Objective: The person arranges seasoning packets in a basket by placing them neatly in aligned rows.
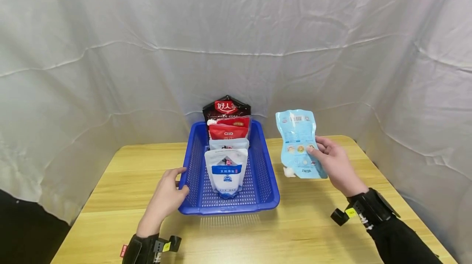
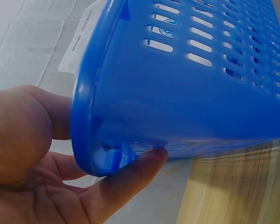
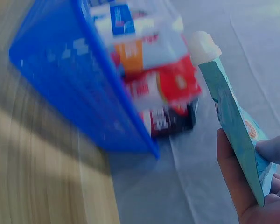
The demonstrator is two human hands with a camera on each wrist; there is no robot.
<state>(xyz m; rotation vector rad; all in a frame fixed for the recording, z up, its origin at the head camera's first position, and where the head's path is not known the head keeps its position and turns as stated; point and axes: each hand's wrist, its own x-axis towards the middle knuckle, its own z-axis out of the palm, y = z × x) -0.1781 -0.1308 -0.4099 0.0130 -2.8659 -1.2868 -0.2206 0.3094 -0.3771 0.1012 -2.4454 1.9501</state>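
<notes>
My right hand [image 1: 336, 165] pinches a light blue spouted pouch [image 1: 298, 137] between thumb and fingers, to the right of the blue basket [image 1: 271, 178]. The pouch's white cap [image 3: 204, 46] points down in the head view, and its printed name is upside down. At the basket's near left corner, my left hand [image 1: 166, 194] holds the rim, thumb [image 2: 60, 114] on one side and fingers on the other. In the basket, white-and-blue salt pouches [image 1: 226, 174] stand in front, red pouches [image 1: 230, 131] behind them, and a black-and-red bag [image 1: 225, 108] at the back.
The basket stands on a wooden table [image 1: 147, 174] whose far edge meets a pale hanging cloth [image 1: 236, 51]. Cloth also hangs at both sides. A dark shape [image 1: 26, 231] lies beyond the table's left edge.
</notes>
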